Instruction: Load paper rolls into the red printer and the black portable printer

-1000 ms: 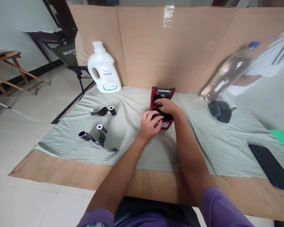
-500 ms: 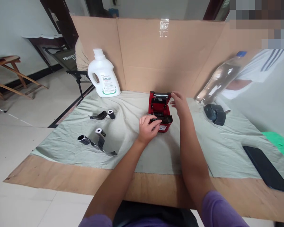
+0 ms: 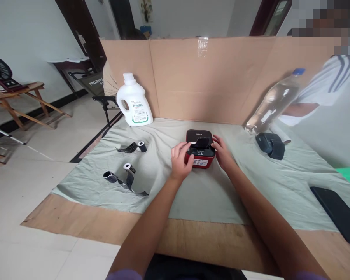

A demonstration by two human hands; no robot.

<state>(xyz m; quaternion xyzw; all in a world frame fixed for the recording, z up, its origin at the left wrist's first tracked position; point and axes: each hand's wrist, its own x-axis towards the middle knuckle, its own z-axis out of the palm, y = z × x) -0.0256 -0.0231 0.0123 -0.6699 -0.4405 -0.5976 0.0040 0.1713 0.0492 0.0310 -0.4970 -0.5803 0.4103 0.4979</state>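
A small red and black label printer (image 3: 200,157) sits on the cloth in front of me with its black lid down. A dark strip of paper (image 3: 202,142) sticks up from the slot in its top. My left hand (image 3: 181,160) grips the printer's left side, fingers at the top edge and thumb by the front corner. On the opposite side, my right hand (image 3: 221,151) holds the right edge with bent fingers. Off to the left lie paper rolls: one small roll (image 3: 141,146) with a dark strip, another (image 3: 129,167), and a dark roll (image 3: 109,176) with trailing strips.
A white detergent bottle (image 3: 135,103) stands at the back left before a cardboard screen (image 3: 198,85). A large plastic bottle (image 3: 272,103) leans at the back right, near a dark grey object (image 3: 270,145) and a person's sleeve (image 3: 340,79). A black phone (image 3: 336,212) lies at the right edge.
The printer's lid has swung from raised to shut. My right hand has come down from the raised lid to the printer's right side; my left hand has shifted to the left edge.
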